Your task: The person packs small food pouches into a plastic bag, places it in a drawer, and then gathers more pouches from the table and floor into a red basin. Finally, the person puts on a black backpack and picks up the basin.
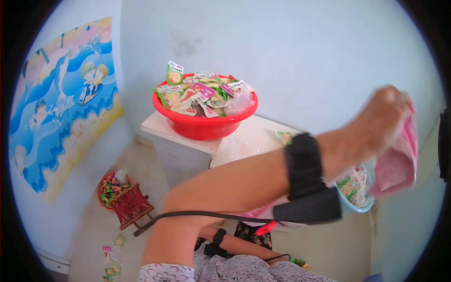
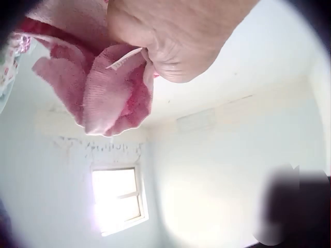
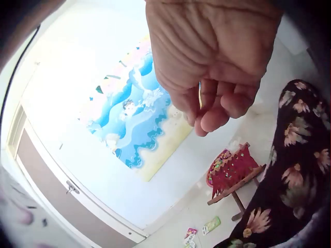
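Note:
A pink cloth (image 1: 398, 160) hangs from my left hand (image 1: 378, 117), which is raised at the right of the head view on an outstretched arm. In the left wrist view the curled fingers of the left hand (image 2: 173, 36) grip this cloth (image 2: 111, 93), and a thin white strip sticks out beside them. My right hand (image 3: 217, 67) holds nothing, its fingers loosely curled, above a patterned dark trouser leg (image 3: 297, 160). In the head view the right hand (image 1: 206, 231) is low, largely hidden behind the left forearm.
A red basin (image 1: 204, 128) heaped with small packets stands on a white table (image 1: 260, 127). A blue basin (image 1: 364, 206) of packets is at the right. On the floor are a red folding stool (image 1: 133, 205), a basket (image 1: 100, 192) of small wrapped items and loose packets (image 1: 112, 270).

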Demonstrator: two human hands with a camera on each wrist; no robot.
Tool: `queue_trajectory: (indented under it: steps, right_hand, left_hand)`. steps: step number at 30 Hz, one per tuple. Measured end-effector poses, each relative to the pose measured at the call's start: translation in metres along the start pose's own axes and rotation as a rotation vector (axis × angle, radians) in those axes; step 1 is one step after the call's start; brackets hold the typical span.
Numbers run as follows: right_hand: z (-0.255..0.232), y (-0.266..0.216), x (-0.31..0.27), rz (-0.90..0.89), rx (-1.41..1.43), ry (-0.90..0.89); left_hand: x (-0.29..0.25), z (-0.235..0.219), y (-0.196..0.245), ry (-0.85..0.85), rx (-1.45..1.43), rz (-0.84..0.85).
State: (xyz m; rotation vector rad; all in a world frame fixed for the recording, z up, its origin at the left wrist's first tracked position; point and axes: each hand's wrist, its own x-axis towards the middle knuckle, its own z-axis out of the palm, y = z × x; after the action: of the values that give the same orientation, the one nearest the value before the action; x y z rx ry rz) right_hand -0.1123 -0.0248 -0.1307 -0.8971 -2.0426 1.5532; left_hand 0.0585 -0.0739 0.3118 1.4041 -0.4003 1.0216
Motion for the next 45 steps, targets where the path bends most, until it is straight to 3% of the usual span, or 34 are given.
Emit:
queue_trajectory:
  steps: [4,8,13,18,20,21,24,25,26,28,31,32,35,42,44,45]
  right_hand:
    - [0.011,0.005,-0.001,0.056,-0.038,-0.017]
    - [0.022,0.020,-0.011,0.152,-0.051,-0.039]
    - [0.027,0.032,-0.021,0.240,-0.059,-0.066]
    - [0.036,0.044,-0.028,0.293,-0.066,-0.125]
    - [0.031,0.046,-0.027,0.302,-0.059,-0.139]
    - [0.032,0.046,-0.021,0.297,-0.058,-0.160]
    - [0.038,0.061,0.002,0.269,-0.036,-0.229]
    - [0.046,0.068,0.008,0.256,-0.034,-0.258]
    - [0.050,0.076,0.014,0.252,-0.025,-0.273]
    - [0.052,0.087,0.015,0.270,-0.017,-0.287]
    - [0.053,0.108,0.013,0.305,-0.048,-0.299]
    - [0.055,0.099,0.013,0.307,-0.028,-0.308]
    - [0.051,0.068,0.015,0.320,0.010,-0.300]
    - [0.039,0.037,0.013,0.420,0.131,-0.223]
    - [0.025,0.037,0.010,0.372,0.102,-0.205]
    - [0.015,0.028,0.006,0.431,0.164,-0.173]
  left_hand:
    - [-0.012,0.057,0.021,-0.213,-0.180,0.123]
    - [-0.030,0.044,0.052,-0.253,-0.168,0.173]
    - [-0.076,-0.019,0.095,-0.217,-0.135,0.214]
    - [-0.167,-0.118,0.124,-0.138,-0.129,0.261]
    - [-0.213,-0.150,0.105,-0.131,-0.163,0.273]
    - [-0.230,-0.159,0.069,-0.149,-0.183,0.272]
    - [-0.263,-0.188,-0.048,-0.280,0.111,-0.247]
    - [-0.270,-0.187,-0.083,-0.387,0.217,-0.313]
    - [-0.275,-0.178,-0.124,-0.429,0.297,-0.006]
    - [-0.301,-0.169,-0.052,-0.628,0.369,-0.515]
    - [-0.301,-0.184,-0.056,-0.162,0.217,-0.236]
    - [-0.294,-0.178,-0.048,-0.162,0.213,0.068]
    - [-0.286,-0.153,-0.031,-0.116,0.114,0.291]
    - [-0.319,-0.127,-0.003,-0.156,-0.066,0.201]
    - [-0.338,-0.153,0.021,-0.200,-0.168,-0.042]
    - [-0.349,-0.171,0.035,-0.218,-0.270,-0.264]
